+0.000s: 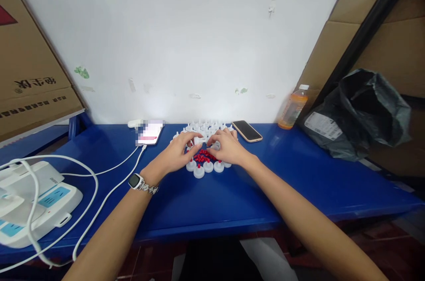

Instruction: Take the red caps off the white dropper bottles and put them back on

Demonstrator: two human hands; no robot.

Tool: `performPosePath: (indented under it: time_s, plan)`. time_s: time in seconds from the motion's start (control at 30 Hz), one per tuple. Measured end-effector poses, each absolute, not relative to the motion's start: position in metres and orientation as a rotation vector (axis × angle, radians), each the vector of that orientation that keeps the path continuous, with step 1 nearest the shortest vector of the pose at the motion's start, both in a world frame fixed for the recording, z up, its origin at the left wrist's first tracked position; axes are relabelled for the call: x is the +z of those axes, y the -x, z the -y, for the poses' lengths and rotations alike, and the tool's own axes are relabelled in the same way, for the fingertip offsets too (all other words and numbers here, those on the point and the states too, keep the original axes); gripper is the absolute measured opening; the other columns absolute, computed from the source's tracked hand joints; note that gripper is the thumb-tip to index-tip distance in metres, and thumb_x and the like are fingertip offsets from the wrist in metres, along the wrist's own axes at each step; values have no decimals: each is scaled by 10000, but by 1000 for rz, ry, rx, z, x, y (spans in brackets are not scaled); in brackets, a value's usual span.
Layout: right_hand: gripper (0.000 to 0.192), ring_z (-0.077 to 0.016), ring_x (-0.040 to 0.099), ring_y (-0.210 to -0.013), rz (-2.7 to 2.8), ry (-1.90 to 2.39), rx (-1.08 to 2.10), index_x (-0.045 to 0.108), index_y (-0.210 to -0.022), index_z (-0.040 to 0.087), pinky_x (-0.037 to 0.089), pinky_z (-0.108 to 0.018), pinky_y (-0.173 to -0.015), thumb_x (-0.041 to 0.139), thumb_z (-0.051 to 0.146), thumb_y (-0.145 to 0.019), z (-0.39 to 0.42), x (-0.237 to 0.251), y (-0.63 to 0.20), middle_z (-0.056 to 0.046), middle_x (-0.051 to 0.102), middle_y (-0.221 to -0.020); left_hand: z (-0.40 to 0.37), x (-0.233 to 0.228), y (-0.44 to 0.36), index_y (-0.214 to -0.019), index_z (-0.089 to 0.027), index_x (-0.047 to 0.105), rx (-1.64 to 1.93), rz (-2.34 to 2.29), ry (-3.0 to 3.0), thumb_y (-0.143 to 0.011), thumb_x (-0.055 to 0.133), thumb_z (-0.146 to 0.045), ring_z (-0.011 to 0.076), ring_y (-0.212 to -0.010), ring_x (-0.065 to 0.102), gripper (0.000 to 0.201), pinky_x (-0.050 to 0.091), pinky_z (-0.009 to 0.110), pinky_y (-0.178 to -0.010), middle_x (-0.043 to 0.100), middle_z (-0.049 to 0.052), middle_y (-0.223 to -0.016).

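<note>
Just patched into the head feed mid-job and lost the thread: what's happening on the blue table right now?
A person's left hand and right hand meet over a heap of small red pieces on the blue table, fingertips pinching at a white cap between them. White nozzle caps stand behind the heap, and a few with red tips sit in front. A charging phone, a second phone and an orange bottle lie nearby.

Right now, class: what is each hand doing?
Left hand: fingers pinch a white cap.
Right hand: fingers curled at the same cap; grip cannot be told.
</note>
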State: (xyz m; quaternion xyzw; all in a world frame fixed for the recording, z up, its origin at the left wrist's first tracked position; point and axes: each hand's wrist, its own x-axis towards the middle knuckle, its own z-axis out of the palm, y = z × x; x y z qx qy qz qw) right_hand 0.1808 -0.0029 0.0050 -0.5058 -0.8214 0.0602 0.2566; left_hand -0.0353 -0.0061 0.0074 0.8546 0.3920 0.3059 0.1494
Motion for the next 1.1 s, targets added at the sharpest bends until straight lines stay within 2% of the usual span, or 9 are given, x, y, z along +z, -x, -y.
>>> performPosePath:
  time_s: [0.13, 0.47, 0.57, 0.67, 0.73, 0.93, 1.1]
  plan:
    - [157, -305, 463, -1031, 2367, 1453, 15, 762, -860, 233, 286, -449, -890, 687, 366, -822, 2, 6, -177, -114, 612, -990, 6, 5, 31, -1276, -220, 592, 849, -1129, -2477, -970, 465, -461, 203, -901, 587, 410, 466, 347, -808, 665, 78, -1171]
    - [150, -294, 492, -1031, 2335, 1397, 111, 751, -772, 223, 308, -471, -916, 679, 344, -822, -10, 4, -178, -96, 642, -974, 9, 9, 28, -1249, -196, 595, 829, -1208, -2437, -963, 473, -461, 197, -836, 580, 408, 463, 341, -796, 648, 68, -997]
    - [153, -243, 576, -972, 2068, 1250, 394, 712, -827, 194, 391, -413, -892, 642, 329, -848, -10, 7, -184, -79, 692, -952, 11, 12, 28, -1258, -193, 574, 894, -1211, -2398, -977, 436, -482, 188, -794, 577, 427, 464, 335, -768, 634, 63, -985]
    - [215, -186, 647, -773, 1747, 987, 857, 651, -863, 177, 477, -339, -759, 650, 391, -845, -8, 10, -187, -62, 719, -841, 11, 13, 28, -1283, -196, 547, 934, -1220, -2378, -993, 399, -484, 183, -754, 560, 434, 455, 333, -754, 619, 41, -912]
    - [279, -169, 645, -699, 1595, 870, 1019, 645, -856, 179, 488, -315, -701, 706, 445, -798, -7, 10, -185, -47, 715, -787, 11, 12, 28, -1297, -199, 529, 943, -1231, -2366, -999, 385, -483, 185, -751, 557, 436, 450, 332, -749, 609, 33, -879]
    - [365, -119, 566, -640, 1446, 779, 1114, 709, -837, 179, 443, -262, -624, 760, 526, -736, -2, 3, -169, -5, 676, -720, 12, 10, 26, -1350, -212, 471, 948, -1228, -2300, -1010, 348, -504, 194, -784, 575, 465, 448, 333, -766, 588, 17, -837]
    - [401, -119, 570, -611, 1326, 731, 1196, 641, -779, 184, 446, -264, -612, 840, 507, -648, 1, 3, -162, 6, 665, -658, 15, 9, 23, -1336, -214, 474, 953, -1179, -2265, -1015, 349, -498, 169, -695, 532, 446, 426, 307, -710, 553, -8, -779]
